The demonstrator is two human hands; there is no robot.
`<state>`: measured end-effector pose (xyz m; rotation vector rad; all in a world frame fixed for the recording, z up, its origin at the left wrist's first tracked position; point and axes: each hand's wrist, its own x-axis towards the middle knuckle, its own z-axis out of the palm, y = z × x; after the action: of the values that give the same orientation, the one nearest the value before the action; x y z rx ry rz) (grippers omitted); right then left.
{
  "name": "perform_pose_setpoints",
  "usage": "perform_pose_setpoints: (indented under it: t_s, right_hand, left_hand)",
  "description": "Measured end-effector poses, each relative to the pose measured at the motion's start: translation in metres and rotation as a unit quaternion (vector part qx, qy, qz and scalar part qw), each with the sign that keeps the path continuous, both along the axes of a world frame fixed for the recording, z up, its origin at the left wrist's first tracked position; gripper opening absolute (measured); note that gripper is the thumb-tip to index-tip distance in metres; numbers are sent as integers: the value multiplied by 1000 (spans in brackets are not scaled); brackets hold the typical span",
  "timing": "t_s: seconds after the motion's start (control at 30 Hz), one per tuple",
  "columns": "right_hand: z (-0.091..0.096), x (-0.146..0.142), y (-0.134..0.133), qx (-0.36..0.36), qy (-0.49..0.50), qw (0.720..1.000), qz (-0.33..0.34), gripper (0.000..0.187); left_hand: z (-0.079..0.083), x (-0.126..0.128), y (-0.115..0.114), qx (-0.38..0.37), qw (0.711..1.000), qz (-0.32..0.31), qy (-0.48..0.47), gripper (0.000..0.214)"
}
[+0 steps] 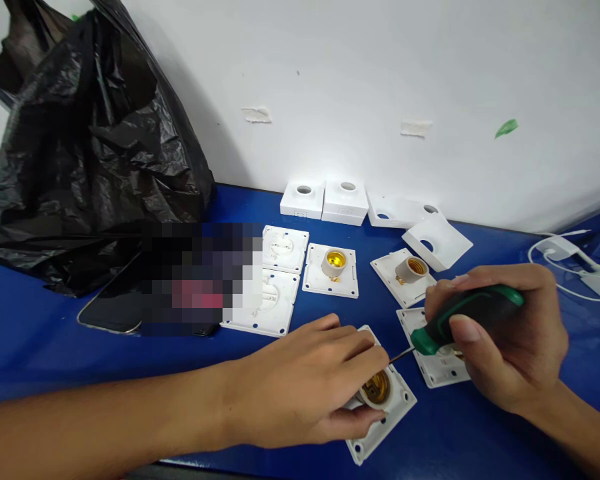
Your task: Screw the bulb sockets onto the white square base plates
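My left hand (325, 380) is closed around a white bulb socket (379, 390), whose brass-coloured threaded inside faces up. The socket sits on a square white base plate (387, 430), which lies tilted on the blue table. In my right hand (510, 340) is a screwdriver (473, 317) with a black and green handle. Its thin shaft points left and down, toward the socket's side beside my left fingers; they hide the tip. Partly behind my right hand, another white base plate (443, 370) lies on the table.
Two base plates with sockets (335, 261) (414, 268) stand farther back, left of which lie flat white plates (267, 300). White covers (303, 199) line the wall. A black plastic bag (95, 147) and a phone (115, 300) occupy the left; a white charger cable (555, 248) lies right.
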<state>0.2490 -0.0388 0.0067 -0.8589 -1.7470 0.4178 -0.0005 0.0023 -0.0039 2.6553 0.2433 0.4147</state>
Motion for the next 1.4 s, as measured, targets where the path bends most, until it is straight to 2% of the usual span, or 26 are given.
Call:
perform_pose_setpoints:
  t_s: [1.4]
  right_hand:
    - [-1, 1, -1, -2, -6, 999, -32, 40]
  left_hand:
    - [1, 1, 2, 4, 1000, -10, 8, 32]
